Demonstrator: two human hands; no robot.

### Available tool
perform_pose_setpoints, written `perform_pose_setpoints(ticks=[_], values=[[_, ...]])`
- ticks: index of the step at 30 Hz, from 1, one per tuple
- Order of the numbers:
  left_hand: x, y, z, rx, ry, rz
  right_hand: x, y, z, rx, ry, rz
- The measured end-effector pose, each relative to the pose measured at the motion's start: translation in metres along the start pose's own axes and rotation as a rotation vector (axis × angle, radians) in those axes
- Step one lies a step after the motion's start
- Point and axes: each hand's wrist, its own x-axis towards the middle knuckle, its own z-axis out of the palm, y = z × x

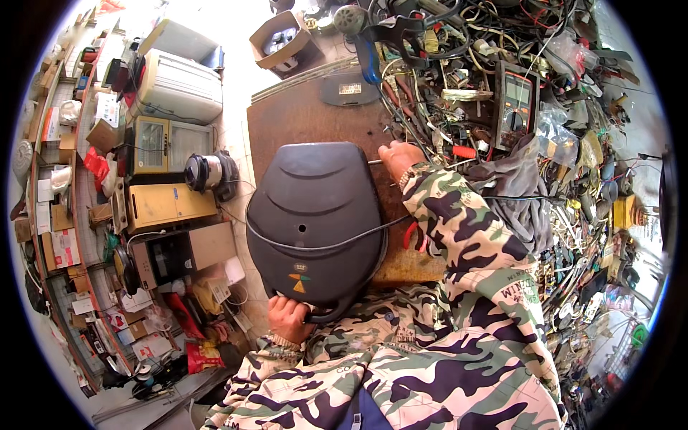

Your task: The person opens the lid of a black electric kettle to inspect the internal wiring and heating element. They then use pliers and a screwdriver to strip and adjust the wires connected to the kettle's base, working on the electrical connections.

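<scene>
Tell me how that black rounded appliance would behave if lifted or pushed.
The black appliance looks stiff, judging by its molded, ridged shell. Its broad outline suggests it would slide rather than roll. The smooth surface may be slippery, though the handle beside the left hand probably offers a surer grip.

One left hand (288,319) and one right hand (401,160) showed, two altogether, with one thin rod (375,162), one black lidded appliance (315,193) with one round hole (302,228), one cable (315,249) across it, one multimeter (517,104), one dark oval piece (349,89) near the counter (287,118)'s far edge and one cardboard box (271,36) beyond that edge.
</scene>
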Motion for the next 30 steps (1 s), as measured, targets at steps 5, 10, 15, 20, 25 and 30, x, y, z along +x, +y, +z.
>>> perform_pose_setpoints(ticks=[5, 10, 15, 20, 25, 30], values=[[0.014, -0.016, -0.007, -0.084, 0.134, 0.066, -0.049, -0.008, -0.017, 0.238, 0.867, -0.204], [-0.006, -0.009, -0.034, -0.124, 0.247, 0.03, -0.129, -0.036, -0.04, 0.486, 0.975, 0.069], [0.008, -0.01, -0.059, -0.109, 0.307, 0.06, -0.176, -0.042, -0.006, 0.3, 1.007, -0.001], [0.026, -0.028, -0.07, -0.087, 0.446, 0.093, -0.157, -0.029, 0.029, 0.228, 0.954, -0.107], [0.033, -0.05, -0.029, -0.09, 1.047, 0.188, -0.126, -0.016, 0.049, 0.082, 1.021, -0.131], [0.04, -0.083, -0.026, -0.093, 1.062, 0.468, -0.119, 0.001, 0.077, -0.001, 1.125, -0.142]])
